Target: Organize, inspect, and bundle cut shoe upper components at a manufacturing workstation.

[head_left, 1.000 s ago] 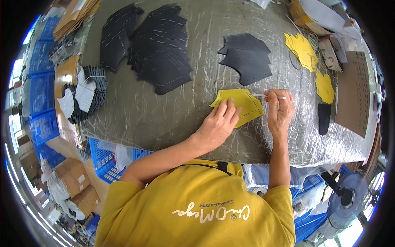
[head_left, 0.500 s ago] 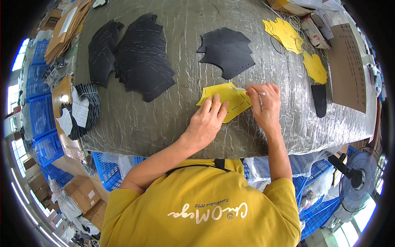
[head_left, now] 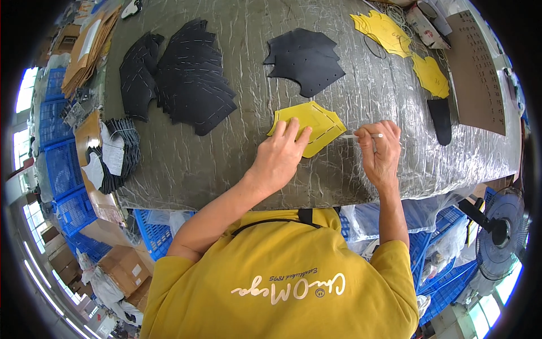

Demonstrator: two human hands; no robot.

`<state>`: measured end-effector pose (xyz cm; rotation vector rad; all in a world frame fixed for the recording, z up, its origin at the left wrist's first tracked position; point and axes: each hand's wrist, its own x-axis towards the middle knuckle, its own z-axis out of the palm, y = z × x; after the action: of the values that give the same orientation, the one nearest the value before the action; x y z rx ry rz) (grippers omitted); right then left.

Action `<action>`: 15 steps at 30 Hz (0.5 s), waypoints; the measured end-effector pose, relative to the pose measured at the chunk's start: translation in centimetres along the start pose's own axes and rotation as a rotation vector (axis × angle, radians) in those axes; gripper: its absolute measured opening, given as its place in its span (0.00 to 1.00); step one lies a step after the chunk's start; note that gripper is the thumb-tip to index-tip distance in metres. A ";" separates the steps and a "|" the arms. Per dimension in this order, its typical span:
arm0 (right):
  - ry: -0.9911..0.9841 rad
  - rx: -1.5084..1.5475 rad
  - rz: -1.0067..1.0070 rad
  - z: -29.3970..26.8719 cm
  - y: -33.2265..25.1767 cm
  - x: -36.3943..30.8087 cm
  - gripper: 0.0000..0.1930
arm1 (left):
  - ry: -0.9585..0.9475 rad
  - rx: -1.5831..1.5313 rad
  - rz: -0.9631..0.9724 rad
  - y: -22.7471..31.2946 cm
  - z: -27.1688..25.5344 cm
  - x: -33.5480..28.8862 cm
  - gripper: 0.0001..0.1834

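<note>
A yellow pattern template (head_left: 323,125) with slots cut along its edges lies on the table in front of me. My left hand (head_left: 279,152) rests on its left part, fingers stretched out and pressing it flat. Whatever lies beneath the template is hidden. Just right of its right corner, my right hand (head_left: 383,151) pinches a slim white pen (head_left: 349,136), its tip pointing left and apart from the template. Beyond the template sit overlapping black cut pieces (head_left: 305,59) with small marks.
Fanned black pieces with pale dashed marks (head_left: 195,85) spread at the left, beside another black stack (head_left: 137,79). More yellow templates (head_left: 384,33), a black strip (head_left: 439,121) and a brown card (head_left: 474,73) lie at the right. A fan (head_left: 499,233) stands beyond the table's right corner.
My right hand has drawn back to the right with the pen, away from the template's edge. My left hand stays on the template.
</note>
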<state>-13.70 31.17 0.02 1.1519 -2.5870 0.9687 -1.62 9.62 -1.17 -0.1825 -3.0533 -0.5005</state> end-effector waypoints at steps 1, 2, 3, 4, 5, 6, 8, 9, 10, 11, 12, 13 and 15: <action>-0.002 0.097 -0.005 0.3 -0.5 0.0 0.03 | -0.035 -0.048 -0.028 0.0 -0.4 0.3 0.28; -0.002 0.194 -0.010 0.6 -0.9 0.0 0.03 | -0.070 -0.096 -0.057 0.0 -0.7 0.5 0.28; 0.006 0.222 -0.036 1.2 -1.5 0.1 0.02 | -0.077 -0.094 -0.050 -0.1 -1.0 0.7 0.28; 0.011 0.224 -0.030 1.8 -1.8 0.1 0.02 | -0.087 -0.114 -0.065 -0.3 -1.2 0.8 0.27; 0.000 0.259 -0.038 2.5 -2.1 0.0 0.02 | -0.097 -0.135 -0.081 -0.4 -1.4 0.9 0.27; -0.011 0.293 -0.045 3.0 -2.2 -0.2 0.02 | -0.102 -0.132 -0.076 -0.4 -1.4 1.0 0.27; -0.007 0.286 -0.045 3.9 -2.4 -0.5 0.03 | -0.114 -0.120 -0.081 -0.4 -1.6 1.1 0.26; -0.008 0.276 -0.054 4.0 -2.6 -0.5 0.02 | -0.117 -0.117 -0.080 -0.4 -1.6 1.1 0.26; -0.011 0.264 -0.062 4.1 -2.7 -0.6 0.02 | -0.120 -0.119 -0.082 -0.4 -1.6 1.1 0.26; -0.012 0.265 -0.060 4.1 -2.7 -0.6 0.02 | -0.122 -0.122 -0.084 -0.3 -1.6 1.1 0.26; -0.019 0.255 -0.074 4.1 -2.8 -0.6 0.02 | -0.124 -0.123 -0.084 -0.4 -1.6 1.1 0.26; -0.026 0.245 -0.089 4.0 -2.8 -0.5 0.02 | -0.118 -0.123 -0.081 -0.4 -1.6 1.0 0.26; -0.026 0.236 -0.077 3.6 -2.7 -0.5 0.02 | -0.113 -0.124 -0.078 -0.4 -1.6 1.0 0.26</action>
<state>-10.97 27.95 -1.66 1.3166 -2.4776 1.2760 -2.61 8.82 0.28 -0.0986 -3.1502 -0.7094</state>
